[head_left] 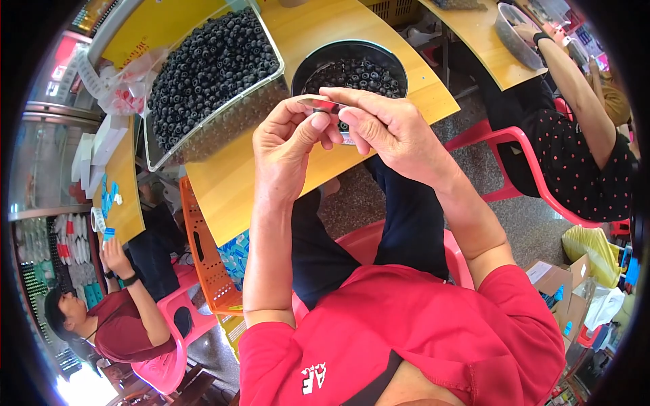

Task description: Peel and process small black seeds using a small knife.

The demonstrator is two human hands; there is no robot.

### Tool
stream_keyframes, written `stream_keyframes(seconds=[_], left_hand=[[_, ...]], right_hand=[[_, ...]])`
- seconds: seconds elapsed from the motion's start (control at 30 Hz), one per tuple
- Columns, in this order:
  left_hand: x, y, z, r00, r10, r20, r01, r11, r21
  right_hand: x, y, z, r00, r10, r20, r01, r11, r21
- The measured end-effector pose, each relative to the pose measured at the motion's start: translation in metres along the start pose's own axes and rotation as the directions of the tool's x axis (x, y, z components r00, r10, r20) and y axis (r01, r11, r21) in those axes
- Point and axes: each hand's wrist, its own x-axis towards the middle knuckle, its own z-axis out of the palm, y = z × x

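Observation:
My left hand and my right hand meet over the near rim of a round dark basin. Both are closed, fingertips pinched together. Between them shows a thin red-and-silver piece, too small to name; a dark bit sits by the left thumb. My fingers cover most of what each hand holds. In the basin lie small black round pieces with pale ring-like centres. A large clear plastic bin to the left is heaped with similar black pieces.
The wooden table carries bin and basin. An orange crate stands at its left. Co-workers sit on pink chairs at the lower left and upper right; the right one reaches into a clear tub. Cardboard boxes lie at right.

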Motion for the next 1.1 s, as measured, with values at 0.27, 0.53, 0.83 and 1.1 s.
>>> stream_keyframes(seconds=[0.27, 0.53, 0.83, 1.1], left_hand=[[-0.001, 0.001, -0.015, 0.996, 0.025, 0.082, -0.035, 0.992, 0.12], [0.005, -0.004, -0.017, 0.992, -0.006, 0.13, 0.004, 1.0, 0.016], [0.003, -0.02, -0.006, 0.999, 0.014, 0.05, -0.004, 0.981, -0.192], [0.003, -0.026, -0.004, 0.997, 0.033, 0.076, -0.002, 0.929, -0.371]], right_hand=[[0.004, 0.011, -0.004, 0.992, -0.127, 0.017, 0.128, 0.988, -0.092], [0.001, -0.003, -0.004, 0.993, 0.114, 0.037, -0.119, 0.978, 0.171], [-0.003, 0.003, 0.005, 0.994, 0.094, -0.05, -0.085, 0.984, 0.155], [0.0, -0.002, -0.002, 0.993, 0.117, 0.004, -0.115, 0.972, 0.204]])
